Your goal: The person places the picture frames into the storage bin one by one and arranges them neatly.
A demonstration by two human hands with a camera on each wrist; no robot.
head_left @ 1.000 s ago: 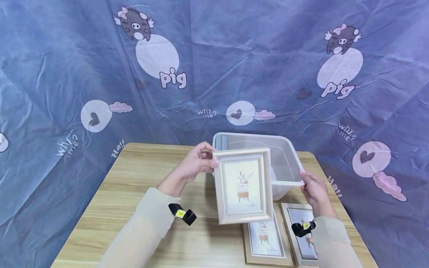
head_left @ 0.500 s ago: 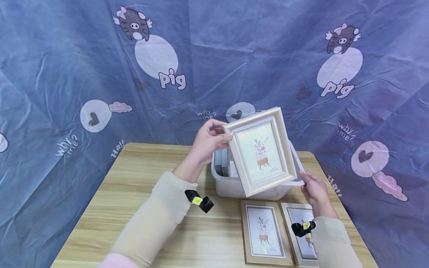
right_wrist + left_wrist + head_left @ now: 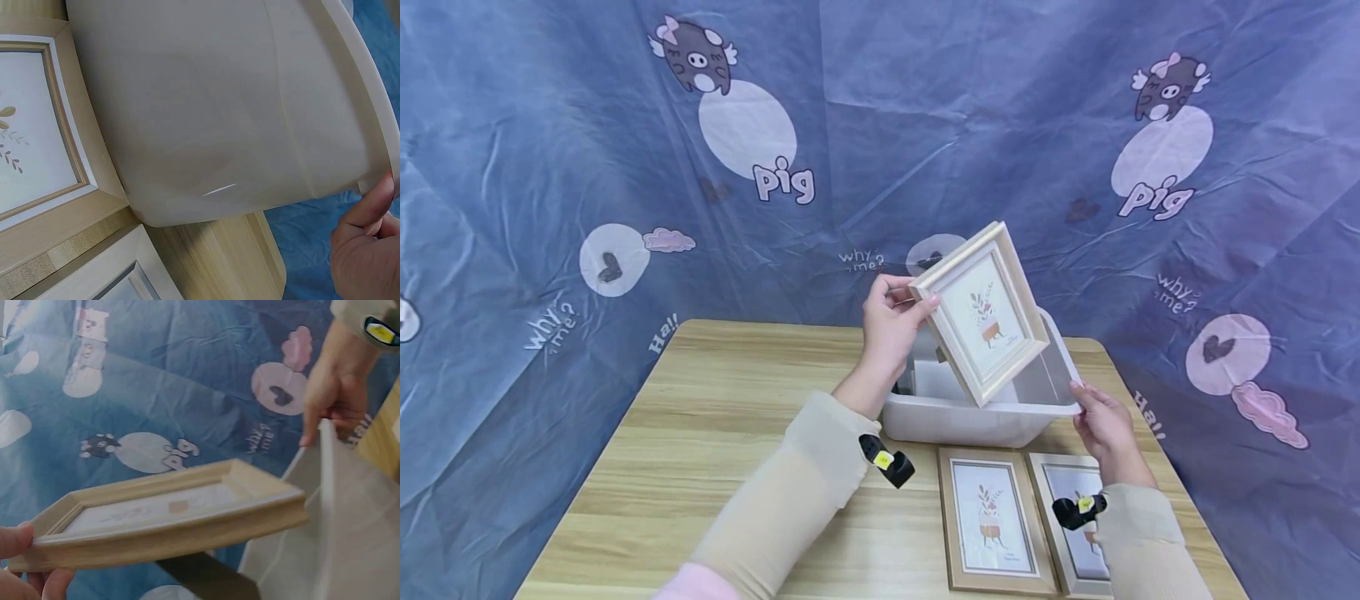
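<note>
Head view: the left hand (image 3: pixel 891 321) pinches the upper left corner of a pale frame (image 3: pixel 981 312), holding it tilted in the air over the open bin (image 3: pixel 970 421). The bin stands near the table's (image 3: pixel 715 433) far right edge, tipped toward the person. The right hand (image 3: pixel 1101 425) holds the bin's right rim, fingers curled on it. Two more frames lie flat at the near right corner of the table: a brown frame (image 3: pixel 992 521) and, touching its right side, a white frame (image 3: pixel 1071 525), partly under the right sleeve. Something pale already stands inside the bin at its left wall; what it is cannot be told.

Left wrist view: the frame (image 3: pixel 169 519) shows edge-on, the thumb gripping its near end, with the bin wall (image 3: pixel 350 537) below right and the right hand (image 3: pixel 334 400) on the rim.

Right wrist view: the bin's outer wall (image 3: pixel 219 112) fills the picture, fingertips (image 3: pixel 375 206) at its rim, and the brown frame (image 3: pixel 44 144) lies beside its base.

The step in hand looks like loading the pale frame into the bin. The next move calls for lowering it inside, clear of the rim, while the right hand steadies the bin.
</note>
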